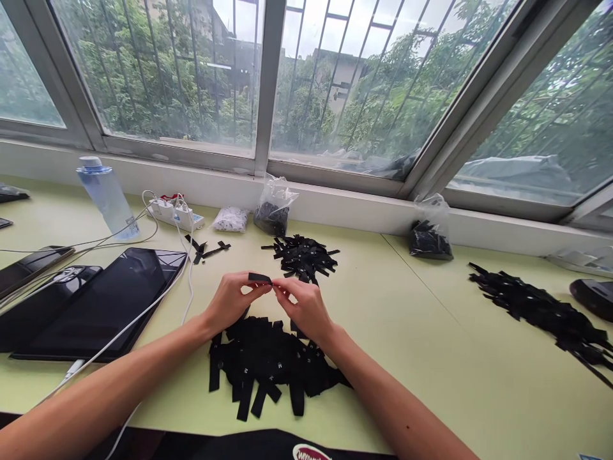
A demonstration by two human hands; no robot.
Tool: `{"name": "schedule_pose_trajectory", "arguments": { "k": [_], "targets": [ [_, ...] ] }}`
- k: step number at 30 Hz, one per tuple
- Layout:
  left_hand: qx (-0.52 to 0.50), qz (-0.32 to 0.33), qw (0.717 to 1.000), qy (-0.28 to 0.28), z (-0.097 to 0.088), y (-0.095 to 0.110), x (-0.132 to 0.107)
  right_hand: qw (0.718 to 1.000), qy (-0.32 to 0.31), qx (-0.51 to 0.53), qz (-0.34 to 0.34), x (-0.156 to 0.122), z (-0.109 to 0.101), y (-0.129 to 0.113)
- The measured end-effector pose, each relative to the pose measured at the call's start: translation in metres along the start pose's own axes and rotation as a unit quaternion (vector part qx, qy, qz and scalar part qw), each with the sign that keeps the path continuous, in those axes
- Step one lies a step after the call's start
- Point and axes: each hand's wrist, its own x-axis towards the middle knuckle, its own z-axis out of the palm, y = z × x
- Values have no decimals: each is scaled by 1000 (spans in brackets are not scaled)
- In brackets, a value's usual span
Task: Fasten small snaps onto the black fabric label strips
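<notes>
Both my hands meet above the table, pinching one short black fabric strip [259, 278] between them. My left hand [234, 297] grips its left part between thumb and fingers. At the strip's right end, the fingertips of my right hand [304, 305] are pressed together. Below my hands lies a large heap of black strips [268, 358], some marked with a small white "M". Just beyond my fingers is a smaller pile of similar strips [306, 255]. A few loose strips [205, 249] lie to the left of that pile.
On the left are a black tablet [110, 300] with a white cable, a water bottle [108, 198] and a power strip [177, 213]. Plastic bags of black pieces [272, 214] and a white packet [230, 219] stand along the window sill. Another strip heap [541, 310] lies far right.
</notes>
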Motion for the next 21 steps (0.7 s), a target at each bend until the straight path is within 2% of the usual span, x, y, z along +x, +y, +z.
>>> {"name": "schedule_pose_trajectory", "arguments": {
  "k": [11, 21],
  "targets": [
    [8, -10, 1000, -14, 0, -6, -1, 994, -38, -82, -59, 1, -3, 3],
    [5, 1, 1000, -17, 0, -3, 0, 998, -3, -45, -33, -1, 0, 2]
  ]
}}
